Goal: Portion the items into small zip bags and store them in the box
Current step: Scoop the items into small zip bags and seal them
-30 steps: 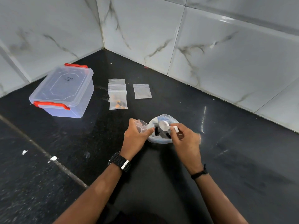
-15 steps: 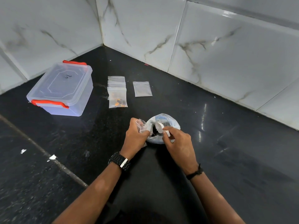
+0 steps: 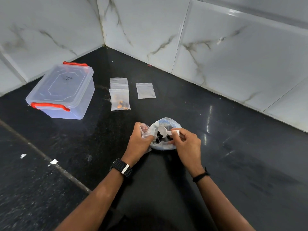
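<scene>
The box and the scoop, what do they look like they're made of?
Box: looks like clear, slightly frosted rigid plastic, since the counter shows through its walls; its red latches look like opaque plastic. Scoop, pinched by the right hand: seemingly white, matte, moulded plastic, though it is small in view.

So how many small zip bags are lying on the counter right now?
3 visible: two overlapping in a stack, the front one holding orange bits, and one apart to their right. More may hide beneath.
</scene>
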